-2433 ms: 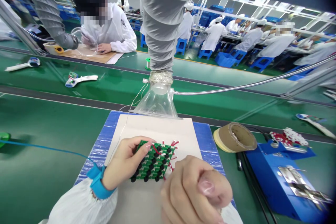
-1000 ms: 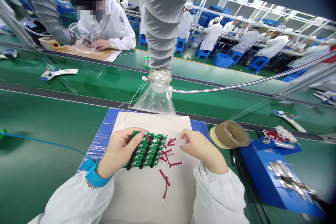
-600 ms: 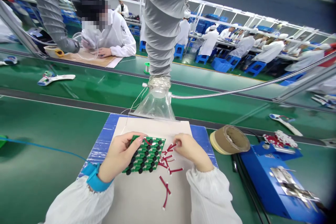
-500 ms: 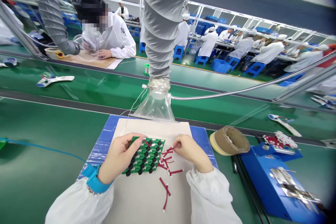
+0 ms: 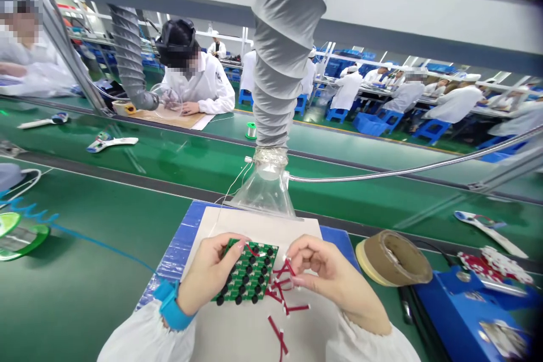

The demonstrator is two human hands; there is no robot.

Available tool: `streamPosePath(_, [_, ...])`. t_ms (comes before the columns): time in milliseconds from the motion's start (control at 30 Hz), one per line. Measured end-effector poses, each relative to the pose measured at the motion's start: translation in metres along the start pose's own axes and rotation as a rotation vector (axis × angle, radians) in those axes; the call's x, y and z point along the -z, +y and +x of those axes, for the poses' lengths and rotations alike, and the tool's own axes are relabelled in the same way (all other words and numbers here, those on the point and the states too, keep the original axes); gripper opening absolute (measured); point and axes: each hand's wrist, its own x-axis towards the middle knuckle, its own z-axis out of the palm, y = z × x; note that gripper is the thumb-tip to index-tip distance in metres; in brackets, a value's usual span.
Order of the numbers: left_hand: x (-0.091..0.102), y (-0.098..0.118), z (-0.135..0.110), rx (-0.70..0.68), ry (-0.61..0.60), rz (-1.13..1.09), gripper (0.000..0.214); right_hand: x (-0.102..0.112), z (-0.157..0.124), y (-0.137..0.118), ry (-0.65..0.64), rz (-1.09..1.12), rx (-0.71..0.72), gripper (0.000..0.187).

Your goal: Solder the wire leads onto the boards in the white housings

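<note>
Button-board panel point(image 5: 253, 274) at lower centre: one red lead point(image 5: 253, 249) on it, several loose leads point(image 5: 298, 309) remaining on the pale sheet point(image 5: 246, 336).
Our left hand point(image 5: 210, 268) clasps its edge; our right hand point(image 5: 328, 274), apart, curls at the leads, grip unclear.

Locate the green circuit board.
In the head view, the green circuit board is just left of centre, low in the picture, held in the left hand, with red wires close by its right edge.

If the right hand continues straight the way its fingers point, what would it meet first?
Most likely the red wires ahead of the right hand, then the green circuit board. Depth is unclear; the hand may already touch a wire.
</note>
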Motion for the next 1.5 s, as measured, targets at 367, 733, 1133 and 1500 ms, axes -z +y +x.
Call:
streamPosePath(367, [-0.002,0.013,-0.012,-0.105,0.03,0.006,0.028,-0.025,-0.011,-0.015,-0.092,0.391,0.134,0.019])
streamPosePath(733, [-0.002,0.051,-0.034,-0.43,0.152,0.144,0.02,-0.042,-0.027,-0.043,0.214,-0.052,0.157,0.018])
streamPosePath(1133, [-0.015,0.063,-0.022,-0.235,0.103,-0.068,0.022,-0.046,-0.024,-0.04,0.488,-0.315,0.599,0.021])
streamPosePath(1500, [-0.013,0.067,-0.014,0.065,-0.311,-0.595,0.026,-0.06,-0.014,-0.032,0.748,-0.819,0.771,0.022])
